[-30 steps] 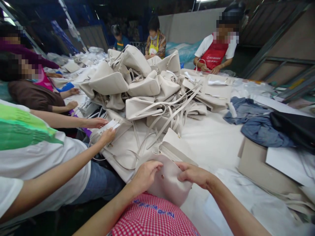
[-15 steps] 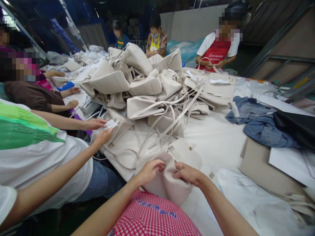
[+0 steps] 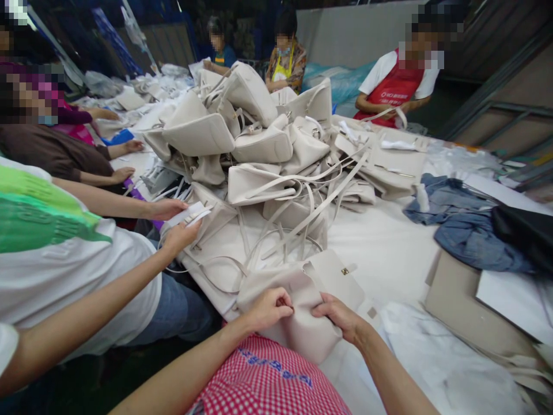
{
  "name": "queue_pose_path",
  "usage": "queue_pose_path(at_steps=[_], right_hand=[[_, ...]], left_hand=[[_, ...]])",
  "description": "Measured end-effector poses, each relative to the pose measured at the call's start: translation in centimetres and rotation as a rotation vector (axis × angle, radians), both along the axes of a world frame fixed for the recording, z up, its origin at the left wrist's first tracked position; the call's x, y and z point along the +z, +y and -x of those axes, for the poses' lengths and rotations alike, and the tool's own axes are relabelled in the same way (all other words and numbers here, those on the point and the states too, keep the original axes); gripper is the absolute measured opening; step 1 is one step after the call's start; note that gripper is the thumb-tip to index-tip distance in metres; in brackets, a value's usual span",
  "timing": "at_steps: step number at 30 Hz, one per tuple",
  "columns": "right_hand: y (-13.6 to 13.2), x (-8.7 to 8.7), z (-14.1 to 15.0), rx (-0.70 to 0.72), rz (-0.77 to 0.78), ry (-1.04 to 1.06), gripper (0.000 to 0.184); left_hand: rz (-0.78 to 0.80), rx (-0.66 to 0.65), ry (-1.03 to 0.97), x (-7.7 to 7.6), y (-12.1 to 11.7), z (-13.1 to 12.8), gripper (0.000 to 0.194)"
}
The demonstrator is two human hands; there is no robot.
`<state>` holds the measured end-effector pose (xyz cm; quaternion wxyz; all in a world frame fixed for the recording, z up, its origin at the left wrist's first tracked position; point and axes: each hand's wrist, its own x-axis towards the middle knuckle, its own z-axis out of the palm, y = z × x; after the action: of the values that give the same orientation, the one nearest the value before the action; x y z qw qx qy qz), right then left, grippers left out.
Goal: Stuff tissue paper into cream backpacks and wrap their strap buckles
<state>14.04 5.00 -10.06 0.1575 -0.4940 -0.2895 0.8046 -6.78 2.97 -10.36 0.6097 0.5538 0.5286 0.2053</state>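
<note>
A cream handbag [image 3: 302,288] lies at the near edge of the white table [image 3: 380,248], its flap with a small gold clasp [image 3: 344,271] folded back to the right. My left hand [image 3: 270,306] is closed, pinching the bag's front panel near the top. My right hand [image 3: 339,314] grips the same panel a little to the right, fingers curled on it. My red-checked apron [image 3: 268,380] shows just below the bag.
A tall heap of cream handbags and straps [image 3: 259,150] fills the table's middle. A neighbour's hands [image 3: 179,227] at left hold a white card. Blue cloth [image 3: 462,225], a black bag and a flat cardboard box [image 3: 466,300] lie right. Other people sit around.
The bag's flap has dropped open flat to the right and the bag settled lower on the table. My two hands have closed in together on its front panel.
</note>
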Motion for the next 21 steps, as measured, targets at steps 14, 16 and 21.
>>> queue_pose_path(at_steps=[14, 16, 21], right_hand=[[-0.1, -0.3, -0.2, -0.024, 0.009, 0.001, 0.045], [-0.1, -0.3, -0.3, -0.023, 0.006, 0.004, 0.046], [-0.1, -0.3, -0.4, -0.025, 0.005, 0.007, 0.047]], left_hand=[[-0.250, -0.188, 0.177, 0.1, 0.4, -0.3, 0.007], [-0.272, -0.232, 0.194, 0.1, 0.6, -0.3, 0.009], [-0.325, -0.344, 0.226, 1.2, 0.3, -0.3, 0.010]])
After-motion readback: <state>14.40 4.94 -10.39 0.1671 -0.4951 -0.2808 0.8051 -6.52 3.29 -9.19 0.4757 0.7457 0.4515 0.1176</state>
